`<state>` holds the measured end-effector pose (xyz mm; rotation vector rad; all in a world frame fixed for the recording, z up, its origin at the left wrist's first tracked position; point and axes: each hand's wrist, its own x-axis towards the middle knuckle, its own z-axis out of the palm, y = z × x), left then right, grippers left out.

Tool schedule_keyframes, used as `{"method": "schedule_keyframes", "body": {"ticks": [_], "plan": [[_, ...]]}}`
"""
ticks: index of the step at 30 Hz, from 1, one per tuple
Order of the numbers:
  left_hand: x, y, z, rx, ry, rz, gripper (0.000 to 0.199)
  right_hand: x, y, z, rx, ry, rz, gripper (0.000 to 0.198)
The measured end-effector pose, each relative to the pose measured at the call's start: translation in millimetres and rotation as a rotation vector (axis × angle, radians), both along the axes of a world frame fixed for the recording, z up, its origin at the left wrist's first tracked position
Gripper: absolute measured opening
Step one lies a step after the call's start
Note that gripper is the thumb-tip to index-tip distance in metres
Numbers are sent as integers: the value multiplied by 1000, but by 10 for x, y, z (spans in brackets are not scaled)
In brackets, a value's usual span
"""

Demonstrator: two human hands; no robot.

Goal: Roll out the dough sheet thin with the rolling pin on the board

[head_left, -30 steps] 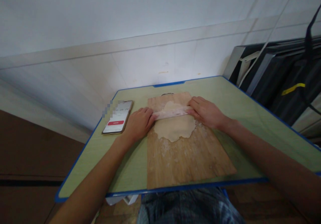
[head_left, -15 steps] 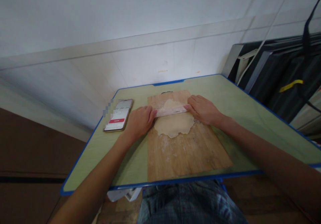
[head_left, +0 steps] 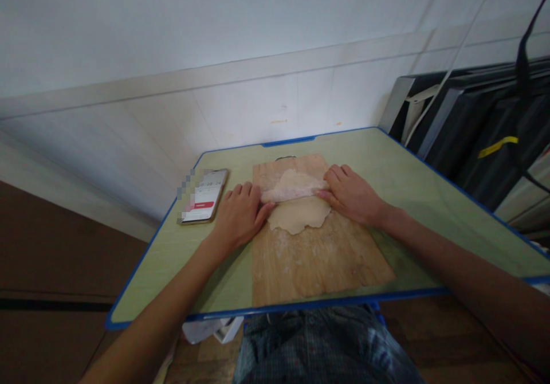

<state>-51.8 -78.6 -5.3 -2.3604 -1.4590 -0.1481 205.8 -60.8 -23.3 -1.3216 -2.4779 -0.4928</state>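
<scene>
A pale, floury rolling pin [head_left: 294, 192] lies crosswise over a thin sheet of dough [head_left: 301, 214] with a ragged edge. The dough spreads over the upper half of a wooden board [head_left: 296, 269], which is dusted with flour. At the pin's left end is my left hand [head_left: 241, 213], closed on it with the thumb along the near side. My right hand [head_left: 350, 195] grips the other end, its thumb also on the near side. Both pin ends are hidden under the fingers.
A phone [head_left: 206, 198] lies on the green table [head_left: 429, 212] left of my left hand. The table has a blue rim and stands against a white wall [head_left: 240, 114]. Dark flat panels [head_left: 464, 126] lean at the right, with a black strap [head_left: 523, 63] hanging before them.
Both thumbs have come slightly nearer to me and reach further over the near side of the pin. The pin has shifted only slightly on the dough. The phone has not moved.
</scene>
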Motion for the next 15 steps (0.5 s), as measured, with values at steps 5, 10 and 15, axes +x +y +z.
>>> {"method": "schedule_keyframes", "body": {"ticks": [5, 10, 15], "plan": [[-41, 67, -4, -21, -22, -18, 41, 4, 26, 10, -27, 87, 29, 40], [-85, 250, 21, -90, -9, -74, 42, 17, 61, 3, -48, 170, 31, 37], [-23, 316, 33, -119, -64, -67, 40, 92, 71, 24, -39, 198, 4, 37]]}}
